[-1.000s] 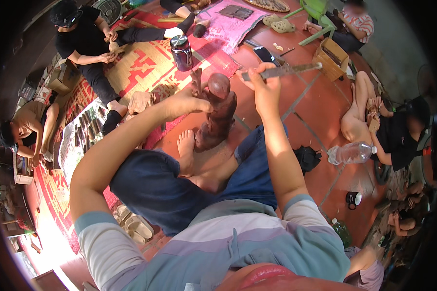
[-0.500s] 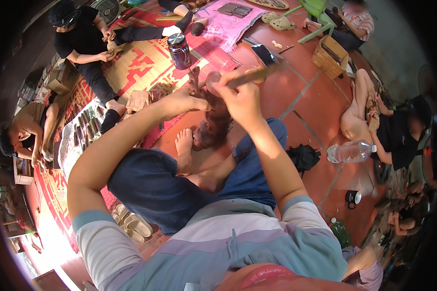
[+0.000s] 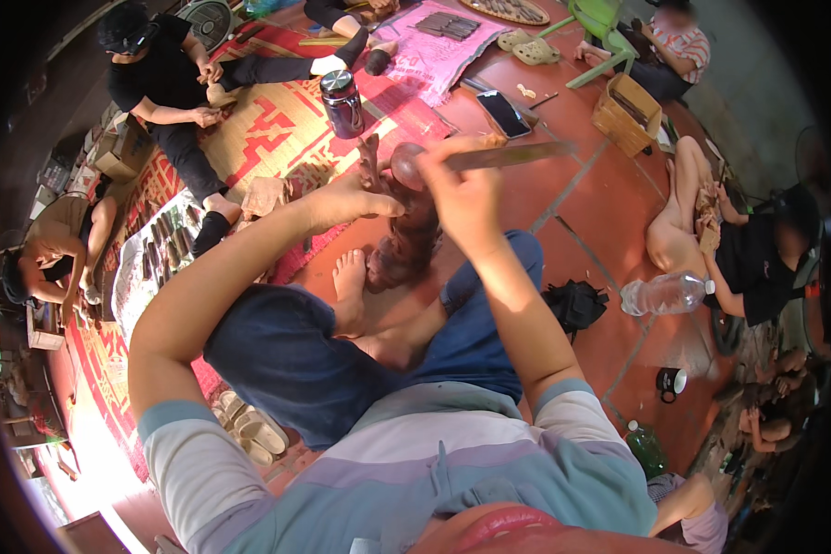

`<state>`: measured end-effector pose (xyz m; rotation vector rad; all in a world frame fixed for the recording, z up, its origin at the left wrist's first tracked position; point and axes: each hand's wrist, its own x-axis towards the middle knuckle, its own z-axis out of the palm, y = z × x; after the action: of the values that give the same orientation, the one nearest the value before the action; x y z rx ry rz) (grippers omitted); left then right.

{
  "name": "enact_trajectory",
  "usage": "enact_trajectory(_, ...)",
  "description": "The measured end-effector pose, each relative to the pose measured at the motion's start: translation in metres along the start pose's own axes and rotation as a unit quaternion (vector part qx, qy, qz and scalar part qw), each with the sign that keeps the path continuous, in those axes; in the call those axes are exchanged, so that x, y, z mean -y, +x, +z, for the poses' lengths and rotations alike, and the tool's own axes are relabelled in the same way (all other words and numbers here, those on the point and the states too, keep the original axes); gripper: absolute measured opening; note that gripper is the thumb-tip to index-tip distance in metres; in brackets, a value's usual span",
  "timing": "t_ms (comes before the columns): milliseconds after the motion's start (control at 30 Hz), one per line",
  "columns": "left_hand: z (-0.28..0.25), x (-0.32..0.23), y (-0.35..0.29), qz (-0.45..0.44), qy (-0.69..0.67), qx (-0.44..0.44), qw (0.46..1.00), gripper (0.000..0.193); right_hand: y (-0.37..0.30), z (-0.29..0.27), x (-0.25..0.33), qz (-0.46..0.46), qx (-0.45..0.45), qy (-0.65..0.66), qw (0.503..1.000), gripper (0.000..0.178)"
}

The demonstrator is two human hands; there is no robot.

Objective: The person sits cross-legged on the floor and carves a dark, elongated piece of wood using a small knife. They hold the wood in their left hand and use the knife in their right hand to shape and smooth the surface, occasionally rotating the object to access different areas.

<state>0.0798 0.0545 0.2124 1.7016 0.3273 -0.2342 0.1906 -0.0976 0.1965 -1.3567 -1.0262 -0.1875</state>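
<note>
A dark reddish-brown wood carving (image 3: 404, 247) stands upright between my feet, with a round ball-like knob (image 3: 407, 166) and a thin branching prong (image 3: 369, 159) at its top. My left hand (image 3: 346, 203) grips its upper left side, thumb stretched toward the middle; the other fingers are mostly hidden. My right hand (image 3: 466, 194), somewhat blurred, is closed on a long flat tool that looks like a file (image 3: 517, 154). The tool points right, and its other end is hidden by the hand beside the knob.
A dark thermos (image 3: 342, 103) stands on the red and yellow mat (image 3: 272, 129) ahead. Beyond my right hand lies a phone (image 3: 503, 113). Rightward are a black bag (image 3: 575, 305), a large clear bottle (image 3: 665, 293) and a mug (image 3: 671, 382). Several people sit around, one at upper left (image 3: 162, 83).
My right hand has shifted slightly right and down. The file has swung from slanting upward to nearly level, with more of it showing on the right. My left hand and the carving stay nearly still.
</note>
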Motion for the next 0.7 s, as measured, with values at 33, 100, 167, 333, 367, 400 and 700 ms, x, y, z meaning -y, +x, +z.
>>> enact_trajectory(33, -0.003, 0.001, 0.001, 0.000, 0.008, 0.013, 1.000, 0.076, -0.008, 0.008, -0.005, -0.017, 0.045, 0.009, 0.999, 0.009)
enact_trajectory(100, -0.003, 0.001, 0.003, -0.003, 0.000, 0.026, 1.000, 0.077, -0.009, 0.007, -0.015, 0.018, 0.020, 0.061, 0.998, 0.011)
enact_trajectory(167, -0.005, 0.003, 0.002, -0.001, 0.008, 0.025, 1.000, 0.076, -0.005, 0.001, -0.028, 0.050, -0.012, 0.097, 0.994, 0.010)
enact_trajectory(333, 0.000, 0.001, 0.001, 0.025, 0.018, 0.004, 1.000, 0.070, -0.007, -0.014, -0.042, 0.101, -0.073, 0.147, 0.981, 0.013)
enact_trajectory(367, -0.002, 0.005, 0.004, 0.011, 0.023, 0.010, 1.000, 0.070, -0.013, -0.002, -0.029, 0.061, -0.038, 0.136, 0.988, 0.014)
enact_trajectory(400, -0.007, 0.012, 0.008, -0.003, 0.029, 0.017, 0.999, 0.071, -0.016, 0.006, -0.022, 0.021, -0.004, 0.125, 0.992, 0.015)
enact_trajectory(700, -0.008, 0.012, 0.007, 0.022, 0.035, 0.010, 0.999, 0.070, -0.009, -0.002, -0.029, 0.102, 0.068, 0.253, 0.960, 0.012)
